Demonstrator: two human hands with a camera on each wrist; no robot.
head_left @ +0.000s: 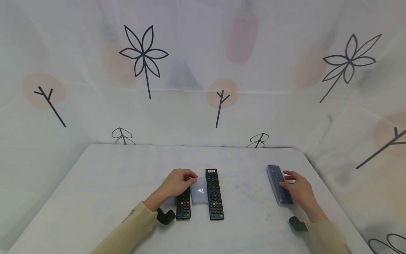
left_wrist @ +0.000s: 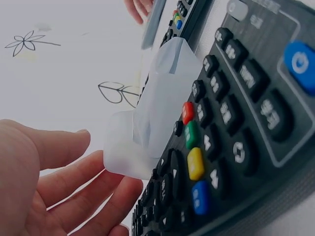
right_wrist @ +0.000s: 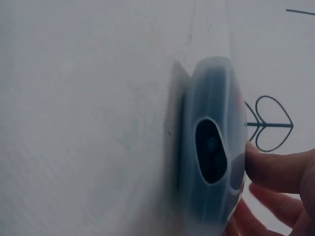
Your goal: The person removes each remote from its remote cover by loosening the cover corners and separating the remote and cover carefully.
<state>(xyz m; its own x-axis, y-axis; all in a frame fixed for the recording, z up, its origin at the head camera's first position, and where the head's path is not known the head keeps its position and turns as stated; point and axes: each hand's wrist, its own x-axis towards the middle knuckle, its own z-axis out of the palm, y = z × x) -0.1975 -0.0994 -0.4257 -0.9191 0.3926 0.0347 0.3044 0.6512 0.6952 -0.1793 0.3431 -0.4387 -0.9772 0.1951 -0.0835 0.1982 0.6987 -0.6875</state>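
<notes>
My left hand (head_left: 179, 181) hovers over the upper part of a black remote control (head_left: 183, 208), thumb and fingers apart and holding nothing. Its fingertips are close to a clear plastic sleeve (left_wrist: 162, 103); whether they touch it, I cannot tell. That sleeve lies between the black remote and a second black remote control (head_left: 215, 194). Over at the right, my right hand (head_left: 299, 188) is at a blue-grey remote control (head_left: 279, 185) in a translucent cover. The thumb rests on its face, with the other fingers loosely bent beside its right edge.
More clear plastic (head_left: 170, 201) shows to the left of the left black remote. A white table (head_left: 104, 183) carries everything, with patterned white cloth (head_left: 190, 116) behind and at both sides. Dark straps or mounts (head_left: 166, 216) sit at both wrists.
</notes>
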